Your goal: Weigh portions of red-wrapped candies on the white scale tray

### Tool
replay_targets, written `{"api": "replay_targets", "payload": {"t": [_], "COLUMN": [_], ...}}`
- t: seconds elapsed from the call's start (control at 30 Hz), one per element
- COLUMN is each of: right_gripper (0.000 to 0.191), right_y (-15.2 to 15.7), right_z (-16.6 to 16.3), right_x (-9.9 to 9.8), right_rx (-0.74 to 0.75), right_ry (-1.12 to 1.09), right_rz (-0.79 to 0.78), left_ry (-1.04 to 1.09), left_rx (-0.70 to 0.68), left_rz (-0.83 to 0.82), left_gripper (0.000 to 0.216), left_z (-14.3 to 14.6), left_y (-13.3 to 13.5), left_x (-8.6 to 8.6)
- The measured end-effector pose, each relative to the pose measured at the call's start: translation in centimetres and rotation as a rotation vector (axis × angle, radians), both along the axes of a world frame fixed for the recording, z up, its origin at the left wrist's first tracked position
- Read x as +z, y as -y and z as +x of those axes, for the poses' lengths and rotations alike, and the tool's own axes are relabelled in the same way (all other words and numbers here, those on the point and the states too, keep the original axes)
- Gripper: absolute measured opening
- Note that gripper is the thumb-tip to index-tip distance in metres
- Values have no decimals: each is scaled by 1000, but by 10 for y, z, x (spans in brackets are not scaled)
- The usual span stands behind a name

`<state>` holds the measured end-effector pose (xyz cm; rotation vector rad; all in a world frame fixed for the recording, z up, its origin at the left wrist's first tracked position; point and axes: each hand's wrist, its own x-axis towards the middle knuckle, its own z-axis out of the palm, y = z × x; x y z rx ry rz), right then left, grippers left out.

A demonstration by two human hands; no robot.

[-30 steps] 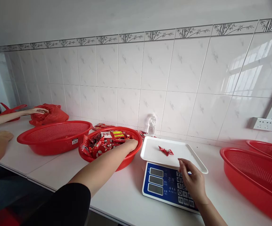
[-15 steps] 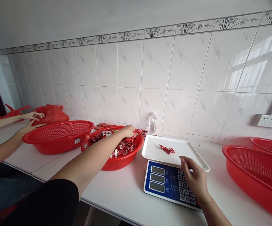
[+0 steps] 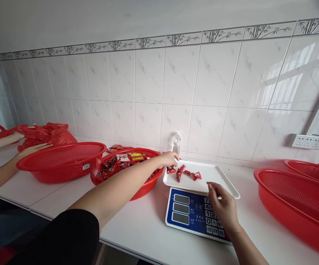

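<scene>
My left hand (image 3: pixel 169 159) reaches over the left end of the scale's white tray (image 3: pixel 214 186), fingers apart and partly hidden from me. Just below it are several red wrapped candies (image 3: pixel 196 176), loose on the tray or dropping to it. Left of the tray, under my forearm, stands a red perforated basket (image 3: pixel 145 194) full of red snack packets (image 3: pixel 111 167). My right hand (image 3: pixel 223 206) hovers over the keypad of the blue digital scale (image 3: pixel 188 211), fingers loosely curled, nothing visible in them.
Another red basket (image 3: pixel 63 173) stands to the left, where a co-worker's hands (image 3: pixel 34 149) handle red plastic bags (image 3: pixel 53 132). More red baskets (image 3: pixel 294 206) stand at right. A clear plastic bottle (image 3: pixel 176 143) is by the tiled wall, and a socket strip (image 3: pixel 305 141) is mounted at right.
My left hand has moved right from the basket to the tray, and more candies are at the tray now. My right hand stays over the scale. The co-worker's hands have shifted on the bags.
</scene>
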<state>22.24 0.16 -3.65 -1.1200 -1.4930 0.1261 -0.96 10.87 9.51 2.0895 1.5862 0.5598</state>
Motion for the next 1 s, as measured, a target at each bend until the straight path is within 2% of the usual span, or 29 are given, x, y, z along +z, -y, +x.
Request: {"api": "replay_targets", "payload": {"t": [0.17, 0.27, 0.37, 0.47, 0.6, 0.7, 0.8, 1.0], "right_gripper": [32, 31, 31, 31, 31, 31, 31, 32], "right_y": [-1, -1, -2, -2, -3, -3, -3, -3], "right_z": [1, 1, 1, 1, 1, 1, 1, 1], "right_x": [-1, -1, -1, -1, 0, 1, 2, 2], "right_rx": [22, 28, 32, 29, 37, 46, 45, 36], "right_ry": [-16, -24, -29, -25, -29, -29, -29, -38], "right_rz": [0, 4, 5, 9, 16, 21, 24, 14], "left_ry": [-23, -47, -154, -308, -385, -375, -379, -311], "left_rx": [1, -25, -125, -239, -246, -237, -254, -275], "left_rz": [15, 48, 80, 107, 168, 221, 171, 113], "left_gripper": [34, 55, 72, 79, 87, 80, 64, 35], "left_z": [23, 33, 44, 55, 68, 77, 82, 64], "left_y": [1, 3, 7, 11, 14, 11, 8, -4], "left_x": [-26, -38, -48, -56, -59, -57, -55, -46]}}
